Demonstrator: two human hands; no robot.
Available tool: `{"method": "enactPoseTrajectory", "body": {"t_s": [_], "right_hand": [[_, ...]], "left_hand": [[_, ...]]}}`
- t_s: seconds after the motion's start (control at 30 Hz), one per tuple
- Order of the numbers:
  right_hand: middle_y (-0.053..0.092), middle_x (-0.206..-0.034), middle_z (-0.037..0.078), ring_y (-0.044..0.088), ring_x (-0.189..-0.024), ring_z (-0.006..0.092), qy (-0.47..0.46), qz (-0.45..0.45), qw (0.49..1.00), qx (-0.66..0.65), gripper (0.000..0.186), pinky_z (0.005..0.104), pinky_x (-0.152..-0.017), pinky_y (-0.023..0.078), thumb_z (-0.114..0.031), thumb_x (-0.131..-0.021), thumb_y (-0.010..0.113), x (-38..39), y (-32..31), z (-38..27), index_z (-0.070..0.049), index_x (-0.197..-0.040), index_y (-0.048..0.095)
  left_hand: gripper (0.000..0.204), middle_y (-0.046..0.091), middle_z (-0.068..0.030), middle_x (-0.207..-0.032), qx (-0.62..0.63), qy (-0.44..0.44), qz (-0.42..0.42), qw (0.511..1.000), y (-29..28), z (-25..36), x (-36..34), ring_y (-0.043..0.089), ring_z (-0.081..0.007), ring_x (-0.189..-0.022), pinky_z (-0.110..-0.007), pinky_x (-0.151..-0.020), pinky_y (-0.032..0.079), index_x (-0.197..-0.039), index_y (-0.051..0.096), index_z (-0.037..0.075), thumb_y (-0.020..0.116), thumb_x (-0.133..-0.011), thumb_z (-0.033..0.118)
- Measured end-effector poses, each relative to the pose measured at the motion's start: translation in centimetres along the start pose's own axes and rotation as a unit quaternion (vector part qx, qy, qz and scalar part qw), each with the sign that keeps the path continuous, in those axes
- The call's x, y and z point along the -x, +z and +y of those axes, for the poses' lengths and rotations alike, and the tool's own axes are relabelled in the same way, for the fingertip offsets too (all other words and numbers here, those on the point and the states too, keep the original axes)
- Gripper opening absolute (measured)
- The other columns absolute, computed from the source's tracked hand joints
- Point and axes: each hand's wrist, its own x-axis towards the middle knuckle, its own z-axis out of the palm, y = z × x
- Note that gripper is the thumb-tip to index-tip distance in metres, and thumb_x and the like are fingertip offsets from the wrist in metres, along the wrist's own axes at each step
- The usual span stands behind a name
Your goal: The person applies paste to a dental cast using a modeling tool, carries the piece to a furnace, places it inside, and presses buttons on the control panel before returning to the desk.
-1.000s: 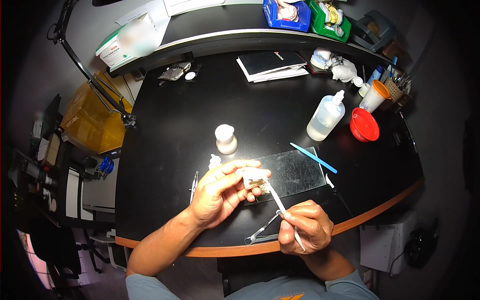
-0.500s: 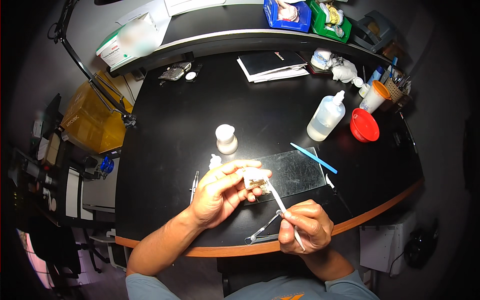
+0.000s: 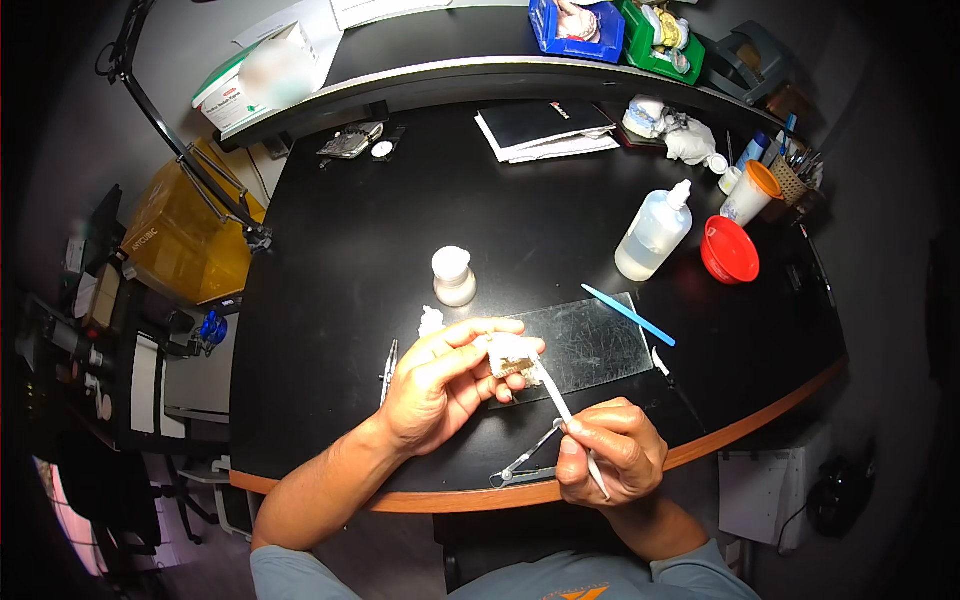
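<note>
My left hand (image 3: 435,395) grips a small pale piece with yellowish parts (image 3: 512,356), perhaps a dental model, over a scratched glass slab (image 3: 590,355). In my right hand (image 3: 610,450), a slim white tool (image 3: 556,398) is pinched near its lower part, its upper tip at the piece. A metal hinged instrument (image 3: 515,470) lies beside my right hand, and a thin metal tool (image 3: 388,372) left of my left hand. A blue stick (image 3: 628,315) crosses the slab; a white-tipped tool (image 3: 660,364) lies right of it. Behind are a white jar (image 3: 454,280) and a small white item (image 3: 431,319).
A squeeze bottle (image 3: 650,238), red bowl (image 3: 730,260), orange-rimmed cup (image 3: 750,200) and pen holder (image 3: 790,180) stand at right. Papers (image 3: 545,130) lie at back, below blue (image 3: 575,30) and green (image 3: 662,50) bins. A lamp arm (image 3: 190,170) rises at left beside a yellow box (image 3: 170,235).
</note>
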Motion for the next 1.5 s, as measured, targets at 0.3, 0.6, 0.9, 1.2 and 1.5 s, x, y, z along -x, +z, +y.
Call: {"method": "enactPoseTrajectory", "body": {"t_s": [0.3,0.6,0.9,1.2,1.5], "right_hand": [[0.064,-0.076,0.011,0.063,-0.058,0.0178,0.099,-0.028,0.993,0.053,0.018,0.0287,-0.051,0.051,0.006,-0.075,0.067,0.3,-1.0,0.3,0.003,-0.092,0.067],[0.06,-0.066,0.009,0.057,-0.049,0.0183,0.164,-0.106,0.977,0.08,0.01,0.0297,-0.045,0.044,0.004,-0.065,0.066,0.5,0.3,0.7,0.0,-0.075,0.065],[0.064,-0.078,0.011,0.06,-0.056,0.016,0.105,0.002,0.993,0.058,0.014,0.0275,-0.049,0.049,0.003,-0.078,0.066,0.6,-0.4,0.4,0.002,-0.092,0.066],[0.067,-0.09,0.012,0.071,-0.069,0.0213,0.013,-0.005,1.0,0.017,0.023,0.0306,-0.059,0.06,0.002,-0.085,0.075,0.8,-0.7,0.2,0.002,-0.106,0.066],[0.068,-0.088,0.011,0.072,-0.069,0.0222,0.001,-0.004,1.0,0.012,0.021,0.0301,-0.058,0.059,0.0,-0.084,0.077,0.5,-0.4,0.1,0.0,-0.103,0.067]], "left_hand": [[0.039,0.064,-0.029,-0.129,0.013,0.048,0.014,0.999,-0.9,1.0,-0.3,0.069,-0.022,-0.093,-0.031,-0.082,0.061,-0.138,0.052,-0.007,0.052,-0.107,0.016],[0.036,0.063,-0.0278,-0.133,0.029,0.063,-0.019,0.997,-1.8,1.5,-0.2,0.067,-0.0259,-0.101,-0.035,-0.086,0.056,-0.138,0.052,-0.009,0.045,-0.109,0.012],[0.038,0.065,-0.027,-0.129,0.016,0.04,0.001,0.999,-1.1,1.0,-0.3,0.069,-0.0234,-0.096,-0.032,-0.083,0.06,-0.139,0.053,-0.007,0.05,-0.108,0.016],[0.038,0.068,-0.0242,-0.125,-0.012,-0.002,-0.038,0.999,-0.8,-0.1,-0.3,0.07,-0.0248,-0.097,-0.034,-0.086,0.058,-0.137,0.055,-0.007,0.048,-0.108,0.017],[0.037,0.065,-0.0265,-0.131,0.004,-0.005,-0.049,0.999,-1.0,0.1,-0.3,0.069,-0.0258,-0.101,-0.036,-0.089,0.058,-0.137,0.054,-0.008,0.047,-0.109,0.015]]}}
